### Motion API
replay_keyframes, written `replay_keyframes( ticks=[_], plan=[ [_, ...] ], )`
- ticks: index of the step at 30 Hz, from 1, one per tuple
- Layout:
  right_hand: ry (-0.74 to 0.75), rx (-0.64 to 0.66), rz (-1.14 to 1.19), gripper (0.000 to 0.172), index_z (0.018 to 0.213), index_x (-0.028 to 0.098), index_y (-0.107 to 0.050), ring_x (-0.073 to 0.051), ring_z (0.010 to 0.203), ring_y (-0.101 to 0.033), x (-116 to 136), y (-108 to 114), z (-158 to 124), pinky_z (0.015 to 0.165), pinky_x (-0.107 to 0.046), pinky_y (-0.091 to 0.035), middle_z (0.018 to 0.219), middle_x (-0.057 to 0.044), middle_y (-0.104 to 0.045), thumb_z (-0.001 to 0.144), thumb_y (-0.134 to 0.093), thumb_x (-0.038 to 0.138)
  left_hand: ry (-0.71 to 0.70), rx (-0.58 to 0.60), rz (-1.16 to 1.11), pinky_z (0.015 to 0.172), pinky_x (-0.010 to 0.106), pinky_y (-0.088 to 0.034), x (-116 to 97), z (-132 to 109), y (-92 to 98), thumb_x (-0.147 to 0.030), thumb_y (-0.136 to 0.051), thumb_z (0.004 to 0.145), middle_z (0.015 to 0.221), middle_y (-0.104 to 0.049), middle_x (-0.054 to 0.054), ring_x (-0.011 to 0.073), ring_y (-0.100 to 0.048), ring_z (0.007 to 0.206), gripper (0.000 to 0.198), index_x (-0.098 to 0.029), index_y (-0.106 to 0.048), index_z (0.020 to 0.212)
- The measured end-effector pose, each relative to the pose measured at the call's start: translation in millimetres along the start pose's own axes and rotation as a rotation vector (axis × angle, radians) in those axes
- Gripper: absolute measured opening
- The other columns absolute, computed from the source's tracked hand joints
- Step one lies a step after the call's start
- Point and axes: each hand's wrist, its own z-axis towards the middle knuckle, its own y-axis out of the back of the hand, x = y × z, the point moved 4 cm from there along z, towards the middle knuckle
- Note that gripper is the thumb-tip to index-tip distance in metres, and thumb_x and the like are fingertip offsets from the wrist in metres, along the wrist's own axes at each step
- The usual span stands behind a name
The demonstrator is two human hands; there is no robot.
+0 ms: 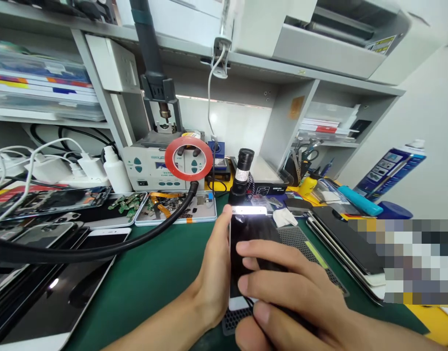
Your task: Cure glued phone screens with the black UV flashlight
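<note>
A white-framed smartphone (240, 231) with a black screen stands tilted up at the middle of the mat, its top edge lit brightly. My left hand (214, 273) holds the phone's left side, with the thumb at its upper left corner. My right hand (297, 287) is curled over its right side, fingertips at the front of the screen. Thin dark strips show by the lower right fingertips; I cannot make out what they are. The right hand hides the phone's right and lower parts. Below lies a black perforated pad (233, 321).
Several phones (92, 273) lie at left, and stacked phones (348, 243) at right. Behind are a parts tray (209, 214), a black flashlight-like cylinder (242, 170), a red tape roll (171, 158) and a control station (136, 175). A black hose (136, 251) crosses the green mat (154, 287).
</note>
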Motion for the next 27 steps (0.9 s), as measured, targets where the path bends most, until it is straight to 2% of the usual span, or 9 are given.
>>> replay_keyframes(
  ticks=[2,3,7,11,14,18,22,27],
  plan=[
    [-0.054,-0.112,0.125,0.048,0.058,0.016,-0.046,-0.009,0.085,-0.069,-3,1,0,0.08,-0.022,-0.055,0.06,0.005,-0.059,0.1,-0.055,0.039,0.054,-0.027,0.01,0.081,0.036,-0.053,4,1,2.8,-0.069,-0.048,0.087,0.084,-0.072,0.01,0.0271,-0.069,0.086,0.066,-0.01,-0.07,0.108],
    [-0.046,-0.075,0.178,0.045,0.058,0.015,-0.047,-0.009,0.084,-0.069,-6,0,1,0.08,-0.022,-0.055,0.06,0.005,-0.058,0.097,-0.06,0.033,0.074,-0.039,0.014,0.08,0.036,-0.053,5,1,4.3,-0.07,-0.049,0.086,0.083,-0.072,0.011,0.0273,-0.069,0.085,0.067,-0.009,-0.07,0.106],
    [0.083,0.269,0.233,0.019,0.069,0.015,-0.055,-0.014,0.088,-0.069,-18,4,3,0.079,-0.025,-0.058,0.069,0.004,-0.062,0.077,-0.067,0.003,0.063,-0.083,0.008,0.08,0.037,-0.054,7,3,8.3,-0.067,-0.052,0.087,0.081,-0.072,0.011,0.0271,-0.069,0.083,0.064,-0.009,-0.07,0.107],
    [0.111,0.327,0.239,0.023,0.075,0.016,-0.056,-0.017,0.087,-0.07,-28,12,1,0.079,-0.029,-0.06,0.072,0.003,-0.063,0.07,-0.064,-0.005,-0.03,-0.056,-0.015,0.086,0.035,-0.053,2,5,6.8,-0.058,-0.051,0.092,0.082,-0.072,0.008,0.0252,-0.07,0.088,0.054,-0.012,-0.069,0.113],
    [0.083,0.282,0.242,0.023,0.074,0.016,-0.053,-0.016,0.085,-0.069,-25,8,0,0.078,-0.029,-0.059,0.074,0.003,-0.064,0.072,-0.064,-0.004,-0.013,-0.067,-0.024,0.088,0.036,-0.053,4,6,8.8,-0.057,-0.052,0.092,0.082,-0.071,0.008,0.0252,-0.069,0.088,0.051,-0.012,-0.07,0.111],
    [-0.061,0.126,0.231,0.023,0.07,0.017,-0.049,-0.012,0.082,-0.068,-24,4,-1,0.076,-0.027,-0.056,0.073,0.004,-0.063,0.075,-0.06,-0.002,0.037,-0.067,-0.046,0.087,0.04,-0.054,9,7,11.9,-0.062,-0.056,0.086,0.083,-0.07,0.011,0.028,-0.069,0.088,0.054,-0.012,-0.071,0.101],
    [-0.003,0.179,0.236,0.022,0.072,0.017,-0.051,-0.012,0.081,-0.067,-25,3,-2,0.075,-0.026,-0.057,0.075,0.003,-0.064,0.071,-0.061,-0.003,0.077,-0.091,-0.051,0.084,0.04,-0.055,9,4,10.8,-0.061,-0.054,0.088,0.081,-0.07,0.011,0.0283,-0.07,0.087,0.055,-0.011,-0.072,0.101],
    [0.053,0.192,0.209,0.022,0.072,0.017,-0.051,-0.012,0.08,-0.066,-26,4,-1,0.076,-0.026,-0.057,0.073,0.002,-0.061,0.07,-0.061,-0.004,-0.007,-0.069,-0.069,0.082,0.032,-0.055,5,4,6.6,-0.05,-0.048,0.095,0.083,-0.071,0.007,0.0245,-0.069,0.089,0.046,-0.014,-0.071,0.112]
  ],
)
